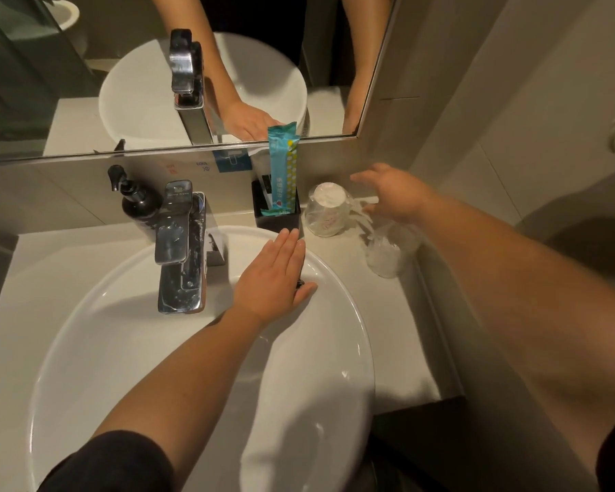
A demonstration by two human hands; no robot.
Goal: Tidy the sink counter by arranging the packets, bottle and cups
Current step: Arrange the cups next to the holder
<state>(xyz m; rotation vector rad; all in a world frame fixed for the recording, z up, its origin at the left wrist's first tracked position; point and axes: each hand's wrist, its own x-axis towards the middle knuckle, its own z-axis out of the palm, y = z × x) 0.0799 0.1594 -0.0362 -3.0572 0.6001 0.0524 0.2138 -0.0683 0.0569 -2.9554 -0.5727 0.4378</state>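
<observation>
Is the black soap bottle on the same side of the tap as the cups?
No, the black soap bottle stands left of the tap, while both wrapped cups sit on its right.

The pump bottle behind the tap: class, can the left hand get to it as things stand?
Probably yes, by going around. The left hand lies flat on the basin rim, holding nothing, but the tap stands between it and the pump bottle.

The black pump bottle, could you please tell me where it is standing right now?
In the head view, the black pump bottle stands at the back left of the counter, against the wall under the mirror, just left of the chrome faucet.
</observation>
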